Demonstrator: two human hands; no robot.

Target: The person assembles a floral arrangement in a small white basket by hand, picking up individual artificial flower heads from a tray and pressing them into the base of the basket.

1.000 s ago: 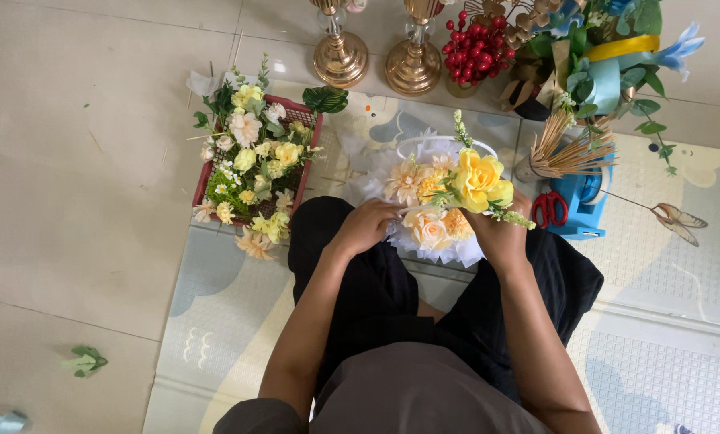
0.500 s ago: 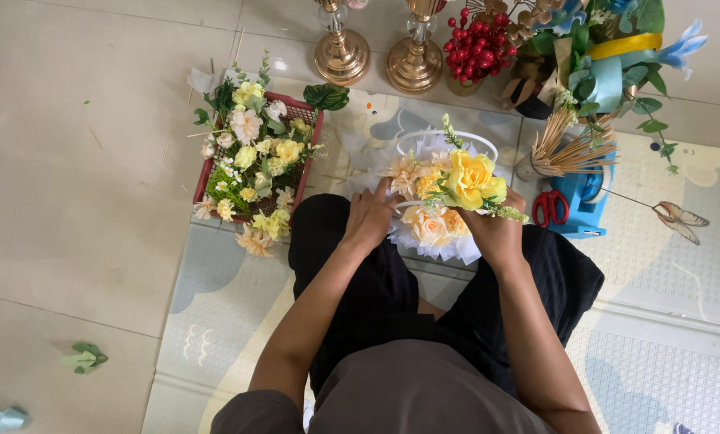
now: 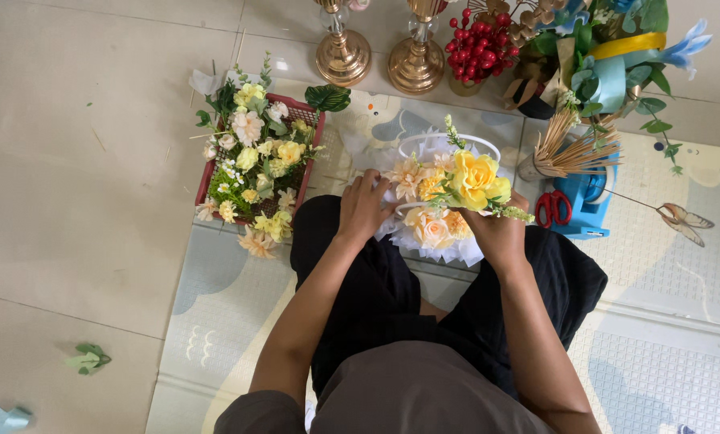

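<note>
Two hands work at one flower arrangement (image 3: 444, 193), which sits on the floor mat (image 3: 231, 321) just in front of the person's knees. It is a white basket with a hoop handle (image 3: 448, 141), filled with a large yellow rose (image 3: 476, 177) and peach blooms, with white frill around its base.

Left hand (image 3: 364, 205): fingers curled against the left side of the arrangement, touching the white frill and a peach bloom. Whether it grips a stem cannot be told — the fingertips are hidden among the petals.

Right hand (image 3: 501, 233): closed around the right side of the arrangement, under the yellow rose; a green sprig (image 3: 509, 211) lies across the knuckles.

Surroundings:
- Red tray (image 3: 308, 108) of loose yellow and white flowers — to the left, close beside the left knee.
- Red-handled scissors (image 3: 553, 207) on a blue holder (image 3: 589, 201), just right of the right hand.
- Bundle of wooden sticks (image 3: 573, 145) above the scissors.
- Two gold stands (image 3: 380, 56) and a cluster of red berries (image 3: 476, 44) beyond the arrangement, on the tiled floor.
</note>
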